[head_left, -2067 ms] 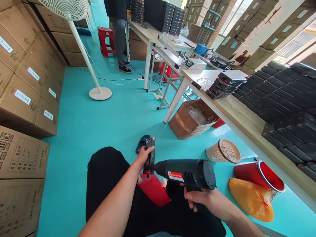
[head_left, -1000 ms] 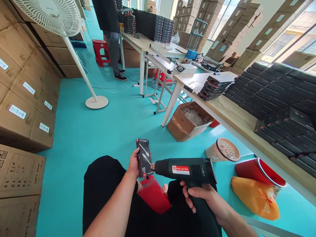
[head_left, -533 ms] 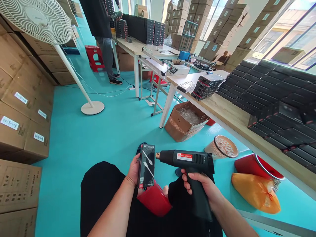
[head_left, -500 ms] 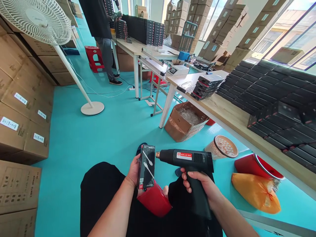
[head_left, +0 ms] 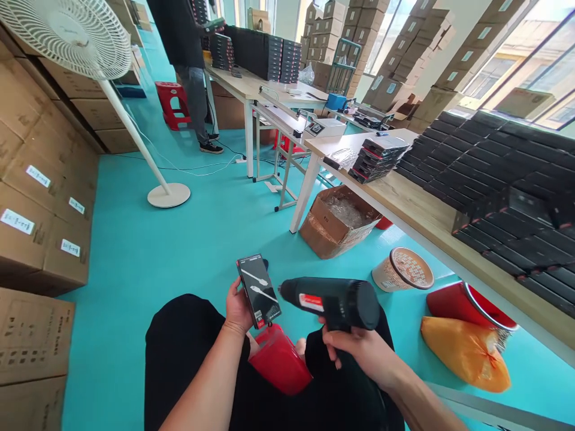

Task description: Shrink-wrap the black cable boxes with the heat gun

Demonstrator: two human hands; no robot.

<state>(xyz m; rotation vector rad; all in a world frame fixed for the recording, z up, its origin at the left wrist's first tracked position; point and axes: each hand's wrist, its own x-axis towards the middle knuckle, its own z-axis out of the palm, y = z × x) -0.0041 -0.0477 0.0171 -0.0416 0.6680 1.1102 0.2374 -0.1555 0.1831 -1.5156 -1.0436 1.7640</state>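
My left hand (head_left: 238, 306) grips a flat black cable box (head_left: 259, 290) by its left side; white cables are printed on its face. The box tilts to the left, over a red plastic stool (head_left: 282, 362) between my legs. My right hand (head_left: 354, 347) is wrapped round the handle of a black heat gun (head_left: 332, 299) with a red and white label. Its nozzle points left at the box, a small gap away from it. The lower part of the handle is lost against my dark trousers.
On the right, a long table (head_left: 420, 206) bears stacked black boxes (head_left: 498, 191). Below it are an open carton (head_left: 336, 221), a wastebasket (head_left: 404, 269), a red bin (head_left: 467, 305) and an orange bag (head_left: 465, 353). A fan (head_left: 168, 194) and cartons (head_left: 40, 221) stand left. A person (head_left: 188, 78) stands behind.
The cable box has tilted leftward and moved slightly left with my left hand. The heat gun has turned, its rear now more toward me, and dropped a little. The co-worker's hand has shifted.
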